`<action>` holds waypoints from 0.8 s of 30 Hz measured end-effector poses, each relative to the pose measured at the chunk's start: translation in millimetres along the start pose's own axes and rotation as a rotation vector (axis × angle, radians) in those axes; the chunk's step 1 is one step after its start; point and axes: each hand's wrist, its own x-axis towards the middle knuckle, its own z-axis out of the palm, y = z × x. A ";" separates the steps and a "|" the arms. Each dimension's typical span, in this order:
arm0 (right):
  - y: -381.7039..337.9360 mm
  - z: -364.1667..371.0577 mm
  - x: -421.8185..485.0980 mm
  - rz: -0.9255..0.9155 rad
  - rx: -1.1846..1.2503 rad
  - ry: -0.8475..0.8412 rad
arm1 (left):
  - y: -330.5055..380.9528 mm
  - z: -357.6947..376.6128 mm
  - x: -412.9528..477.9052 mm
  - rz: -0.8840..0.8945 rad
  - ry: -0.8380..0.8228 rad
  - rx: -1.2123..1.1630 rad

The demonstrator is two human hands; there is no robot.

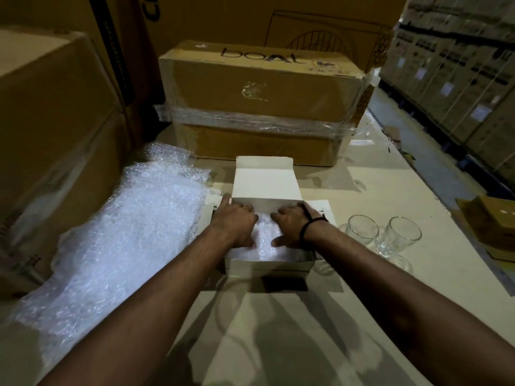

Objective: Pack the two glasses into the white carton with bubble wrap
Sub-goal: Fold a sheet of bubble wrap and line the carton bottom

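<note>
The white carton stands open in the middle of the table, its lid flap raised at the back. A sheet of bubble wrap lies inside it. My left hand and my right hand are both inside the carton, palms down, pressing on that wrap with fingers spread. Two empty clear glasses stand upright to the right of the carton, one nearer it and the other further right. A big loose pile of bubble wrap lies to the left.
A taped brown box marked "boat" stands right behind the carton. Large cardboard boxes wall in the left side. A small brown box sits at the table's right edge, beyond it an aisle with stacked boxes.
</note>
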 end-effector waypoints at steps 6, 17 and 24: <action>4.9 -5.0 -17.3 0.046 -0.300 -0.282 | 6.5 0.1 -6.0 -0.054 -0.174 0.140; -1.9 -4.7 -19.8 -0.259 0.048 -0.300 | 6.2 -3.8 -16.7 0.204 -0.288 -0.287; -4.0 -19.4 -8.7 -0.169 -0.026 -0.320 | 7.2 -8.5 -9.8 0.178 -0.345 -0.183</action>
